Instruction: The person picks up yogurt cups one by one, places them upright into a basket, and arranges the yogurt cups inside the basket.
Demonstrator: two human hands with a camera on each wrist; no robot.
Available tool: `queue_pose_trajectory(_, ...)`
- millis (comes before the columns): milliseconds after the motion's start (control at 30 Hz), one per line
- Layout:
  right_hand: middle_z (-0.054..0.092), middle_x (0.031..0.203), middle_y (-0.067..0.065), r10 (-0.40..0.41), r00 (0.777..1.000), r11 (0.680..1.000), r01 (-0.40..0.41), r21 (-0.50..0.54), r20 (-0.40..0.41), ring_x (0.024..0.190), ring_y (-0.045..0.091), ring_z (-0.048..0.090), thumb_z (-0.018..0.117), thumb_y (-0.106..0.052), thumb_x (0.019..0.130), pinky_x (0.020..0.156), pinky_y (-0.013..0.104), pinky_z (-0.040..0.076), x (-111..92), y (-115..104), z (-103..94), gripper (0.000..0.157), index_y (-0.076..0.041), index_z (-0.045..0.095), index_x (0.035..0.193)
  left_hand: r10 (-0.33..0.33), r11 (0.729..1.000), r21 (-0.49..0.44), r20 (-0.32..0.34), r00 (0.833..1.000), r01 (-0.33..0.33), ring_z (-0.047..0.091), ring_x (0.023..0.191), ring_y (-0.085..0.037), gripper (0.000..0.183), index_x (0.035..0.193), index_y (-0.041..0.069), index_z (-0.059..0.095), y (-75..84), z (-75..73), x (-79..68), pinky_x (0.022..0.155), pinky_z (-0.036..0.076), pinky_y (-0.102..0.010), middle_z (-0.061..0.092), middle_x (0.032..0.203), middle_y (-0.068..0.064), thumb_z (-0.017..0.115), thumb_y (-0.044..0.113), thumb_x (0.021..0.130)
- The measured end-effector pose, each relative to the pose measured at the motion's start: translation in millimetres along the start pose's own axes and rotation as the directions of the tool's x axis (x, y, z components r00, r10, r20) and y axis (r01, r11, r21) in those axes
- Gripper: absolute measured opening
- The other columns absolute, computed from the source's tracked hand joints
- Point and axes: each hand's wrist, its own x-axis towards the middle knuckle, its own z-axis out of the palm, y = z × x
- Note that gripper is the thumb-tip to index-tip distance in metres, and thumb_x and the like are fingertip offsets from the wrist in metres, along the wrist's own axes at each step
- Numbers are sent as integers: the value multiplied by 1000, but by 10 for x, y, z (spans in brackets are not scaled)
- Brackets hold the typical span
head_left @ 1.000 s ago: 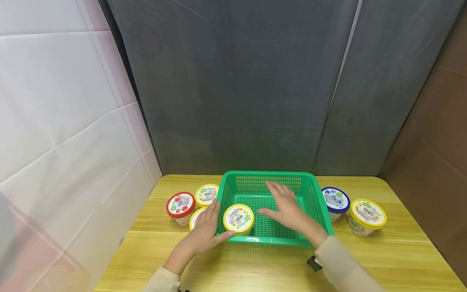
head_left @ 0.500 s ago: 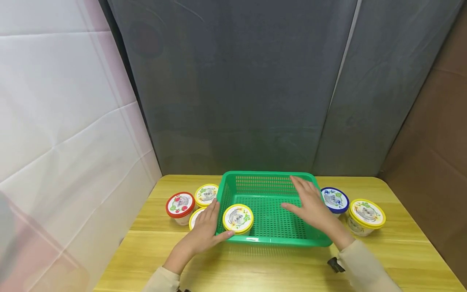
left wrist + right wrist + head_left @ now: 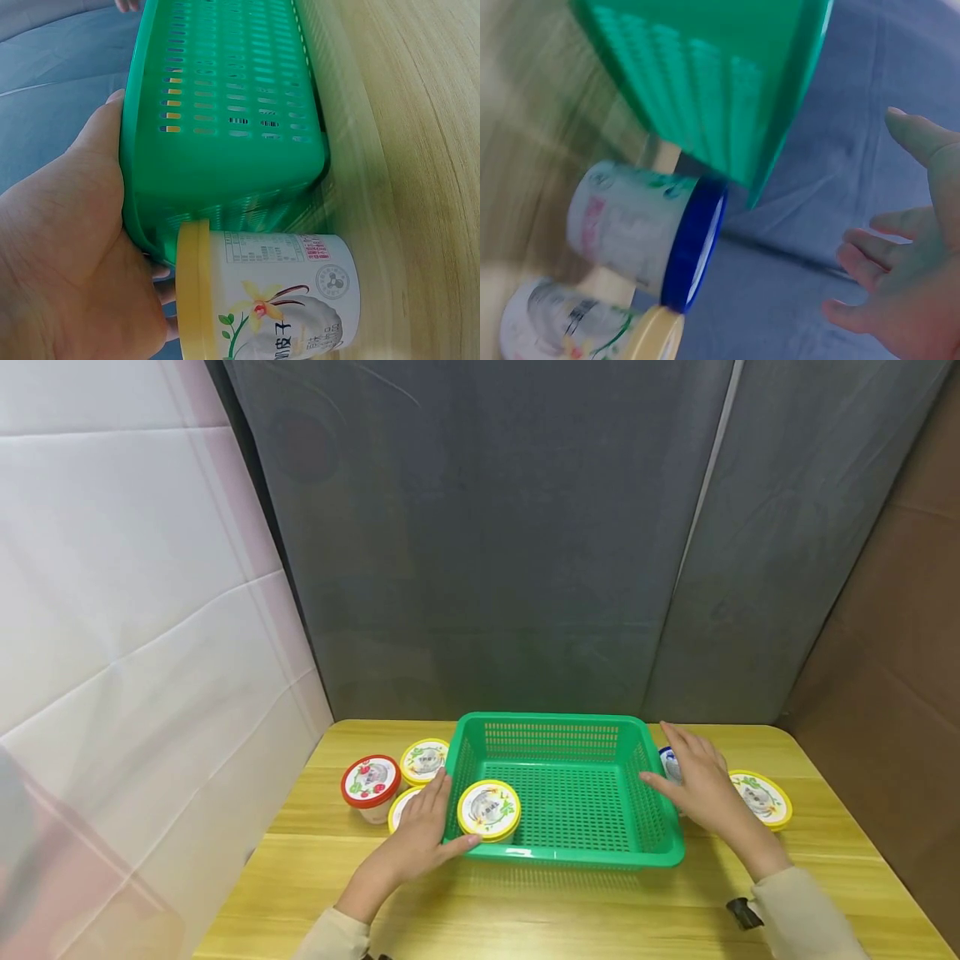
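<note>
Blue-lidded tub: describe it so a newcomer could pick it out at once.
On the wooden table, find the green basket. Just past its right end in the head view, partly hidden, stands the blue-lidded tub, pale-sided. Its lid alone is blue; the neighbouring tub, further right, has a yellow one.

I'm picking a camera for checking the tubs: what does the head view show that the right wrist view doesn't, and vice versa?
Only the head view shows the left hand, the red-lidded tub and the yellow-lidded tub inside the basket.

Only the right wrist view shows most of the printed side of the blue-lidded tub, though too blurred to read.

Both show the right hand, part of the green basket, the blue-lidded tub and the yellow-lidded tub beside it.
</note>
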Motion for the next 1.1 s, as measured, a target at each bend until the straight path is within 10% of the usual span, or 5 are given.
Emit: queue_pose_trajectory(1100, 32, 142, 34, 83, 992, 991, -92, -96, -96, 124, 54, 27, 63, -43, 88, 98, 69, 17, -370, 740, -104, 85, -1, 21, 149, -22, 1000, -18, 8, 1000, 22, 12, 148, -36, 109, 152, 4, 7, -18, 12, -1, 116, 17, -58, 0, 162, -11, 48, 75, 80)
